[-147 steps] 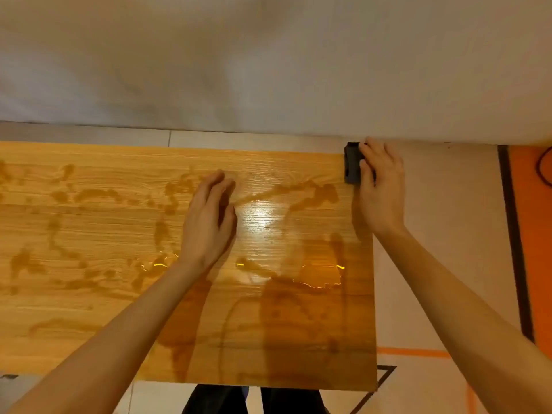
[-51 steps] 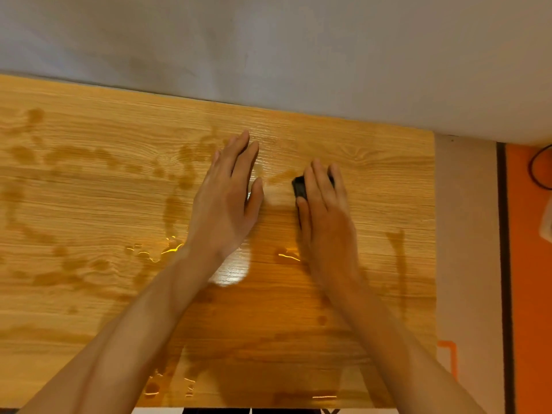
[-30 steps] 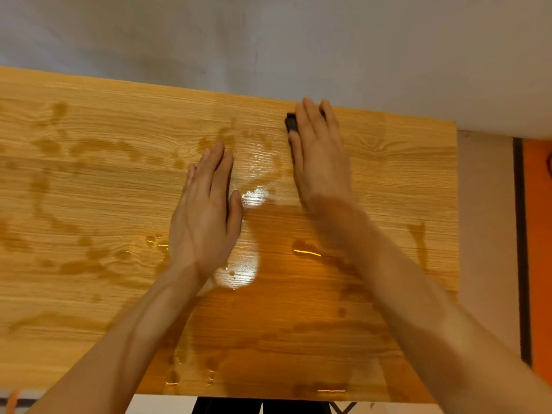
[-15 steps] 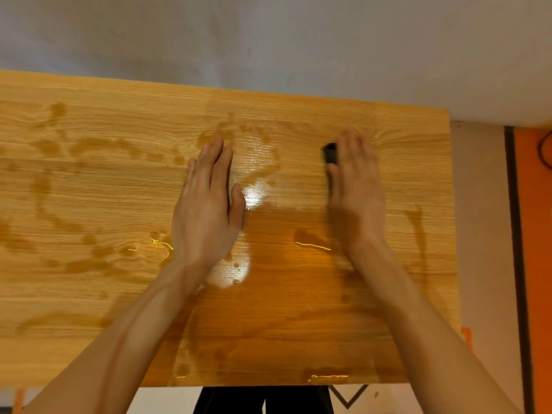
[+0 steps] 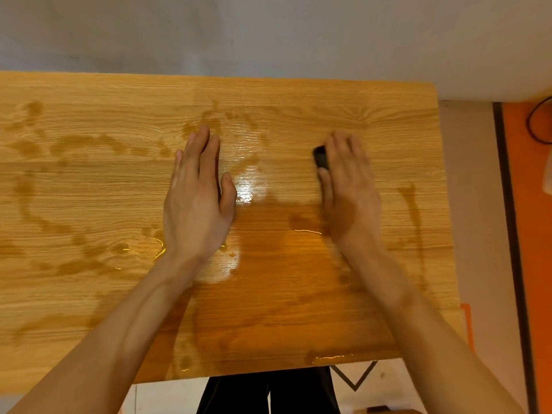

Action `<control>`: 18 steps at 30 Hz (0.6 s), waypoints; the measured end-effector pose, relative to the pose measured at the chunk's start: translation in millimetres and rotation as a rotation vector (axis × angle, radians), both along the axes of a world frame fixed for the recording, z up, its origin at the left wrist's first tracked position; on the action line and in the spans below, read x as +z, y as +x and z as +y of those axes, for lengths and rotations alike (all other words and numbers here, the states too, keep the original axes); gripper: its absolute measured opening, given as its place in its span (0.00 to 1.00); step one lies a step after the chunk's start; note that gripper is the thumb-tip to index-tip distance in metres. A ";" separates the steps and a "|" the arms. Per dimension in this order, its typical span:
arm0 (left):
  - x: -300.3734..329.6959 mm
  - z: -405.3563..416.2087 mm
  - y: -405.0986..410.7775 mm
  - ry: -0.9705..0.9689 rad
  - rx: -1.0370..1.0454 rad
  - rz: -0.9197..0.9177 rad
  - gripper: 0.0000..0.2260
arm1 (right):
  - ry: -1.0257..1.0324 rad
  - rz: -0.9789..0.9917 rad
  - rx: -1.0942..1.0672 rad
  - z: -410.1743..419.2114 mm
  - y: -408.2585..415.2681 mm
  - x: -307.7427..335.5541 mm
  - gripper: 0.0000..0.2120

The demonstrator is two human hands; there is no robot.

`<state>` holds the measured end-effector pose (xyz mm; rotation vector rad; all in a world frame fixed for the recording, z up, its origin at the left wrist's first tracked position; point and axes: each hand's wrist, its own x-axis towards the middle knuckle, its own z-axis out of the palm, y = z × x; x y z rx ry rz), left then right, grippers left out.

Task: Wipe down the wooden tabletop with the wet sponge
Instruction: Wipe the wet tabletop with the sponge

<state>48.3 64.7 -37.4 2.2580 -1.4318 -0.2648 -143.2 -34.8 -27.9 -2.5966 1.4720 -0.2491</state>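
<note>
Head view, looking down on a wooden tabletop (image 5: 89,294) set against a pale wall (image 5: 268,31). Far left: dark wet streaks and blotches (image 5: 74,144) run across the grain. Centre left: the left hand (image 5: 198,204) lies palm-down on the wood, fingers straight and close together, thumb alongside, holding nothing. Just right of its thumb, a glossy wet patch (image 5: 249,186) reflects light; a second bright patch (image 5: 224,267) lies beside the wrist. Centre right: the right hand (image 5: 348,192) presses flat on a dark sponge (image 5: 321,156), fingers extended over it; only the sponge's left edge shows past the index finger. This hand is motion-blurred. Right: a narrow wet streak (image 5: 413,222) runs toward the near edge. Beyond the table's right edge lie pale floor (image 5: 472,204), a dark stripe (image 5: 507,234) and an orange surface (image 5: 537,264). Bottom centre: dark trousers (image 5: 268,395).
</note>
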 end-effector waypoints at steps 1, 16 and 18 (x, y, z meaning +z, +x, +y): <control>-0.3 0.2 0.4 -0.002 -0.005 -0.001 0.23 | 0.026 -0.066 -0.122 -8.8 -24.8 3.1 0.22; -1.1 0.3 1.9 -0.006 -0.013 -0.008 0.23 | 0.031 -0.005 -0.054 14.7 -11.7 7.1 0.22; -0.8 0.6 1.3 0.000 -0.015 -0.003 0.23 | 0.098 -0.086 -0.250 -4.5 -67.2 14.8 0.21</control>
